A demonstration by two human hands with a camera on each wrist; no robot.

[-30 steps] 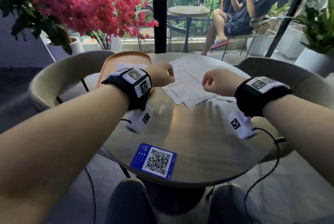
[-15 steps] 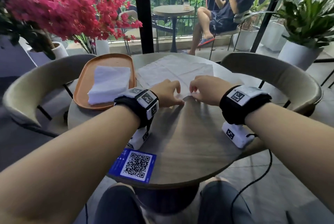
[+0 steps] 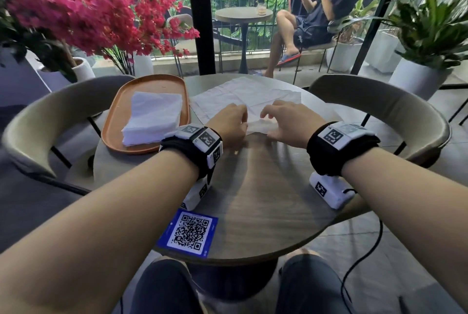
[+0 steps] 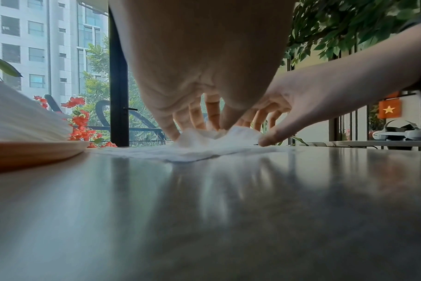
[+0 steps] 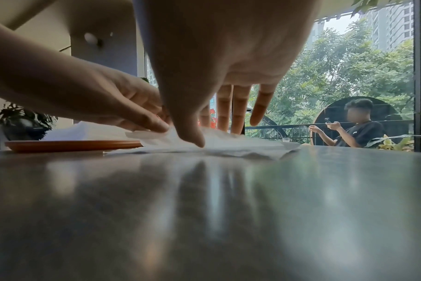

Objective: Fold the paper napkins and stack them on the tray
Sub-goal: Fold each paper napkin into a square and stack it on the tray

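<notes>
The round wooden surface [image 3: 253,207] carries everything, flanked by 2 curved chairs [image 3: 379,101]. From the head view, an orange oval tray [image 3: 114,121] lies at its left side, holding a stack of folded white napkins [image 3: 152,118]. Just right of the tray, unfolded napkins [image 3: 243,96] spread flat across the far half of the surface.

The left hand [image 3: 229,125] and right hand [image 3: 291,121] meet at the near edge of the top napkin, which is lifted and crumpled between them. From above, the backs of the hands hide the grip. The left wrist view shows what the head view cannot: the left fingers [image 4: 195,117] curl down with thumb closing onto a raised ridge of paper, pinching it. The right wrist view shows the right thumb [image 5: 192,138] pressed down on the paper, with 3 right fingers [image 5: 238,114] held nearly straight, reaching down behind it; whether they grasp the paper cannot be told.

A blue QR card [image 3: 190,231] lies at the near edge. Only the right wrist and head views show a seated person [image 5: 358,129] at an outdoor table beyond the glass.
</notes>
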